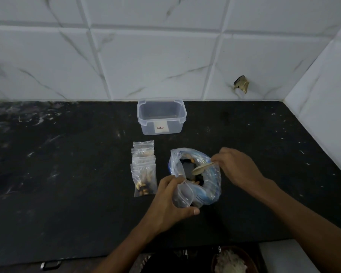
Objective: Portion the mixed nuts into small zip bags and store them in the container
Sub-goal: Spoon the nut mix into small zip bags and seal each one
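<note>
Nearest the camera, the left hand [168,200] grips a small empty zip bag [183,196], its fingers and thumb curled round the clear plastic and holding the mouth of the bag open just beside the big bag of mixed nuts [197,174]. That big bag stands on the black desk [67,174] with its top rolled down, and nuts and dark pieces show inside. Over its far rim the right hand [238,166] pinches the handle of a pale spoon [202,167], whose bowl dips into the opening (whether it carries any nuts cannot be told). Left of the big bag lies a row of small zip bags [144,168], overlapping one another; the closest one plainly holds nuts. Behind them, near the tiled wall [165,56], sits a clear plastic container [161,117] without a lid, a white label on its front side; nothing can be made out inside it.
</note>
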The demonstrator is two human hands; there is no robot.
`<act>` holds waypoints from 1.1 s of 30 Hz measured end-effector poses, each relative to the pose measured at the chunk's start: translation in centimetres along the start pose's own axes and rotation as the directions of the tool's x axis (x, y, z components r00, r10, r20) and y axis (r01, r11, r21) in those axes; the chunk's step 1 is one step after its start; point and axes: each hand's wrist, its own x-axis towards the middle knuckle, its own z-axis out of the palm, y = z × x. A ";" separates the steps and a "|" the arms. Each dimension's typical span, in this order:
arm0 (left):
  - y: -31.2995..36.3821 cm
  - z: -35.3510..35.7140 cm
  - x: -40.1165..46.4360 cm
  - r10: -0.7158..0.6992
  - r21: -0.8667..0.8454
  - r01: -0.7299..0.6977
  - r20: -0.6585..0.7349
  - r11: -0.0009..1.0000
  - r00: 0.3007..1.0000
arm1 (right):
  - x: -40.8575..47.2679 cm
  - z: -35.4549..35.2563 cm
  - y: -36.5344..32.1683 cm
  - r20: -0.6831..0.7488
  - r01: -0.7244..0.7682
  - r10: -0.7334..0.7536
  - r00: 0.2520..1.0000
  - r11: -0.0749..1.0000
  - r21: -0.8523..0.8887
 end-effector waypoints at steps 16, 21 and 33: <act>0.4 -0.2 0.8 -0.024 -0.029 0.026 0.067 0.999 0.997 | -0.2 0.4 -0.8 0.133 0.128 -0.111 0.985 0.984 -0.125; 0.4 -0.2 0.9 -0.023 -0.024 0.024 0.067 0.999 0.997 | -0.2 0.3 -0.1 0.131 0.066 -0.055 0.990 0.994 -0.082; 0.2 0.4 1.1 -0.053 -0.086 0.058 0.055 0.995 0.997 | 0.3 2.8 0.4 0.013 -0.006 0.006 1.000 0.999 -0.052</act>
